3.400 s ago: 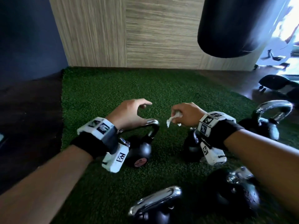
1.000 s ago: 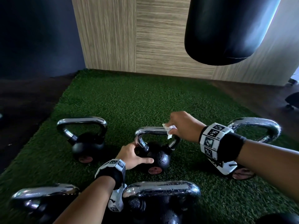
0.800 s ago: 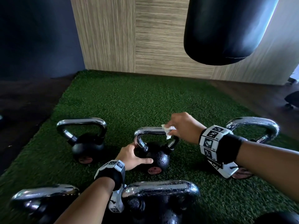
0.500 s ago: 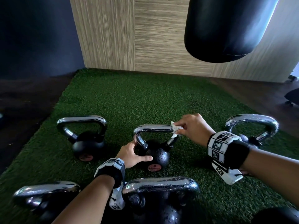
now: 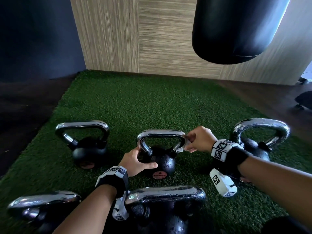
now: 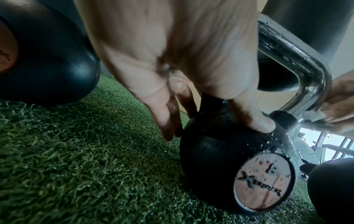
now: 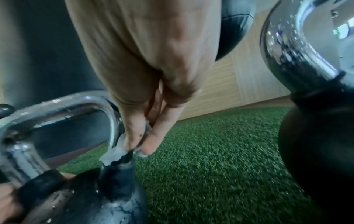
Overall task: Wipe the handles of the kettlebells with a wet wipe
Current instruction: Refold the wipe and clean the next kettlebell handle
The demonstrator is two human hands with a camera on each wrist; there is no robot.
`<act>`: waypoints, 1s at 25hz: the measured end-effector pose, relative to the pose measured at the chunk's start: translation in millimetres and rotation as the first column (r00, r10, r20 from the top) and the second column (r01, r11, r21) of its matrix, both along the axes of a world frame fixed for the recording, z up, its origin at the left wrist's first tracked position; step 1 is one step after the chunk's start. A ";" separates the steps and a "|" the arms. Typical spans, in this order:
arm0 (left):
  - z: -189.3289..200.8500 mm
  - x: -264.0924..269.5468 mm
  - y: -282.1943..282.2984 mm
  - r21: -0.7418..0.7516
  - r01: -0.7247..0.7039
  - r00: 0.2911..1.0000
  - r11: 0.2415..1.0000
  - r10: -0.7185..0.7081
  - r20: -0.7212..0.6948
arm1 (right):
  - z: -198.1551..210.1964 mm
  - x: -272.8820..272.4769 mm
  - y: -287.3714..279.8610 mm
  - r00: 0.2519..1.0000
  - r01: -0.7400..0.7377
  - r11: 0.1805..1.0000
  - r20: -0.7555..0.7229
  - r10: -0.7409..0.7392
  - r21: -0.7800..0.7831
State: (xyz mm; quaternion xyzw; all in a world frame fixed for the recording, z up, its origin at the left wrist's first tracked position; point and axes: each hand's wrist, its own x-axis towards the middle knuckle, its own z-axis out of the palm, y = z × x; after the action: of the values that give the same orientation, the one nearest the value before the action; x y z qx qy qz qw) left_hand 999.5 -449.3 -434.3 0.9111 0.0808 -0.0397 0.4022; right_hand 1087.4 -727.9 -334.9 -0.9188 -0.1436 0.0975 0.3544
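A small black kettlebell (image 5: 164, 163) with a chrome handle (image 5: 161, 132) stands mid-row on the green turf (image 5: 152, 102). My left hand (image 5: 141, 159) grips its ball at the handle's left base, thumb across the front; the left wrist view shows that thumb (image 6: 262, 125) pressed on the wet ball (image 6: 220, 159). My right hand (image 5: 188, 144) pinches a crumpled white wet wipe (image 5: 180, 149) against the handle's right leg, near the bottom bend. In the right wrist view the wipe (image 7: 116, 151) wraps the chrome leg (image 7: 113, 121) just above the black neck.
More chrome-handled kettlebells stand around: one left (image 5: 87, 149), one right (image 5: 256, 142), two close in front (image 5: 165, 195) (image 5: 42, 203). A black punching bag (image 5: 236, 31) hangs at the upper right before a wood-panelled wall (image 5: 152, 39). Dark floor borders the turf.
My right hand has slid the wipe from the right end of the top bar down the handle's right leg. The left hand has kept its hold on the ball.
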 end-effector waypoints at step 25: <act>189.9 -2.1 -27.7 -0.679 0.066 0.998 0.731 -0.044 0.049 | 108.6 -37.9 57.3 0.911 -0.320 0.919 0.342 0.231 0.232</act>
State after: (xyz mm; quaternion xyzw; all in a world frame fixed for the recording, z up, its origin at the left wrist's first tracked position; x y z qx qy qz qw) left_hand 997.5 -477.0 -244.4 0.7036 0.0279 -0.0648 0.7071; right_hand 1049.6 -670.7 -226.3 -0.8326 -0.3389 -0.0192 0.4377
